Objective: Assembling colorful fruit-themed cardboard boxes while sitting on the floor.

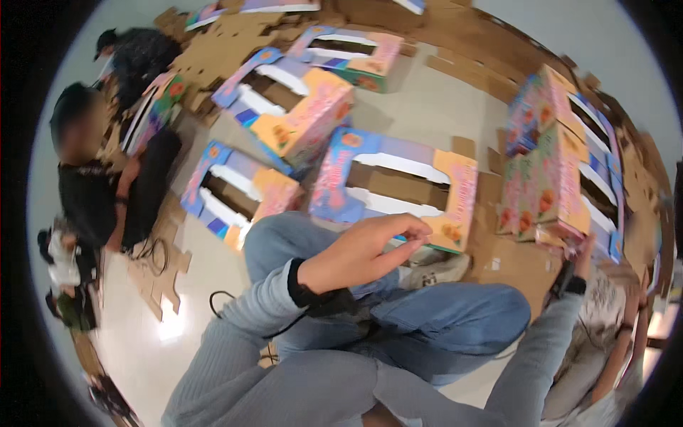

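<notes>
My left hand [373, 248] hovers over my crossed legs, its fingers loosely bent and the thumb apart from them, with nothing visible between. Just beyond it lies a colourful printed cardboard box [395, 153] with a long opening in its top and white inner edges. Out to the right, my right hand [582, 260] is at the near lower corner of a cardboard box [562, 206] of the same kind, thumb and fingers against its edge. Part of that hand is hard to make out. This box stands against another similar box [551, 99] farther back.
More such boxes stand ahead and to the left, including one box [334, 107] and a smaller-looking box [277, 191]. Flat brown cardboard [469, 75] lies around them. A person [92, 178] sits at the left; another person's arm [622, 334] shows at the right.
</notes>
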Motion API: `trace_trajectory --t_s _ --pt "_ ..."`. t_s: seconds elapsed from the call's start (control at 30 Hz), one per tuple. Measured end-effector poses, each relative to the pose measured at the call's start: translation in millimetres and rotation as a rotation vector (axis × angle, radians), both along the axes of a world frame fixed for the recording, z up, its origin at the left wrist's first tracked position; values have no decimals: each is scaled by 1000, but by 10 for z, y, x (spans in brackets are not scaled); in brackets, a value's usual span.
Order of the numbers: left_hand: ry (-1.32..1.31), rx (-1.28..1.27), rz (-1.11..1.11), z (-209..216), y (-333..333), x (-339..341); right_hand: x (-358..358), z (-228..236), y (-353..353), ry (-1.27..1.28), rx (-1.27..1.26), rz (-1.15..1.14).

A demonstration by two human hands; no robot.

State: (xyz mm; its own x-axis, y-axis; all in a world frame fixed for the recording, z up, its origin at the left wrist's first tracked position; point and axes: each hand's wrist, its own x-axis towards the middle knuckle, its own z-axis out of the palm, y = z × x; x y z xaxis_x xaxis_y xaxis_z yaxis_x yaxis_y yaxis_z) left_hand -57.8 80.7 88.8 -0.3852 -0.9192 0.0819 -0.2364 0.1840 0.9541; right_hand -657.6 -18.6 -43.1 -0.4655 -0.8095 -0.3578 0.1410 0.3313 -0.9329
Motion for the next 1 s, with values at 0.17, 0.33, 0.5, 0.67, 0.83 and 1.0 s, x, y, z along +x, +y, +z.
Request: trace_trajectory --t_s 0.17,0.33,0.5,0.67,0.83,1.0 --pt "-169 -175 -2 -233 -417 757 519 346 443 374 -353 -291" --pt "-663 -234 324 -720 -1075 1662 1877 1048 671 393 -457 -11" --pt "-1193 -136 582 -1127 -1593 1994 2866 1291 579 572 -442 406" --pt "-1186 26 680 -1218 -1770 1976 3435 1094 554 868 -531 697" --pt "-1126 83 661 -952 -1752 1948 3465 851 531 823 -389 842" --pt "-1025 -108 711 -653 -1409 1707 3353 815 541 734 -378 825"
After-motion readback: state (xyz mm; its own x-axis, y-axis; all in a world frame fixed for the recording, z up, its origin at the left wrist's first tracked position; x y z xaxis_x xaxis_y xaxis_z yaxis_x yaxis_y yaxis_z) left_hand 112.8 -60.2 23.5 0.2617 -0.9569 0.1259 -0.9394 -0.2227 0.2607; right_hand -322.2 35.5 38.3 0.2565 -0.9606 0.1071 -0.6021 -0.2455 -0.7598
